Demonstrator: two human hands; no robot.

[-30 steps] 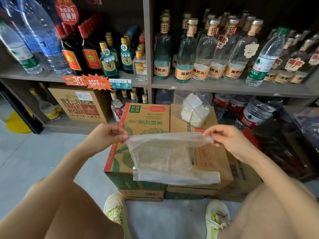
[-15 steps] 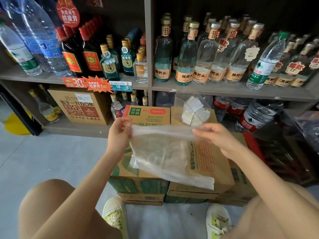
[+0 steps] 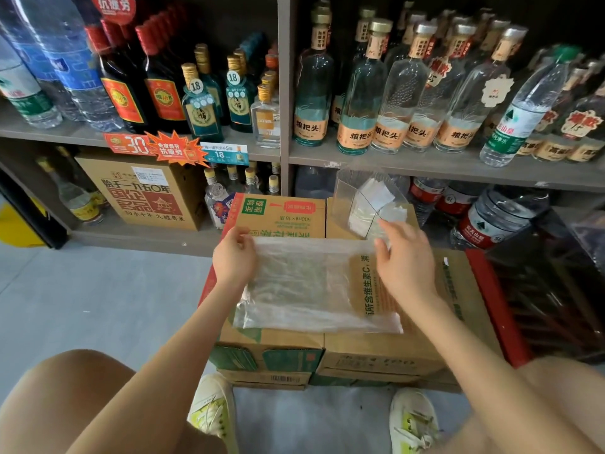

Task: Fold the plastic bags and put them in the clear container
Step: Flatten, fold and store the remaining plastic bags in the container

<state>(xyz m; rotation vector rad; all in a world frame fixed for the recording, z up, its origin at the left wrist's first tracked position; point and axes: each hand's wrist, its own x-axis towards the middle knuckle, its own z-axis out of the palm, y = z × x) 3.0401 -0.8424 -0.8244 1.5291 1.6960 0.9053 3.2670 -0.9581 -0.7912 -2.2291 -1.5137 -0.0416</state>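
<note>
Pinching plastic bag (image 3: 294,290) corner, left grip (image 3: 234,260); right grip (image 3: 406,263) spread, touching; carton (image 3: 281,221) "600ml×15".

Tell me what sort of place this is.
Most likely a small shop selling drinks: shelves lined with rows of bottles, price tags clipped to the shelf edge, and cartons of stock stacked on the floor.

We read 粮把头 on the orange labels (image 3: 357,136) of the clear bottles (image 3: 363,80). We see 18 on a round tag (image 3: 195,85) on a green bottle (image 3: 201,116). The red shelf tag (image 3: 131,144) says 30. The red sign (image 3: 114,4) up top says 抗疲劳. The carton (image 3: 284,221) says 600ml×15, upside down.
</note>
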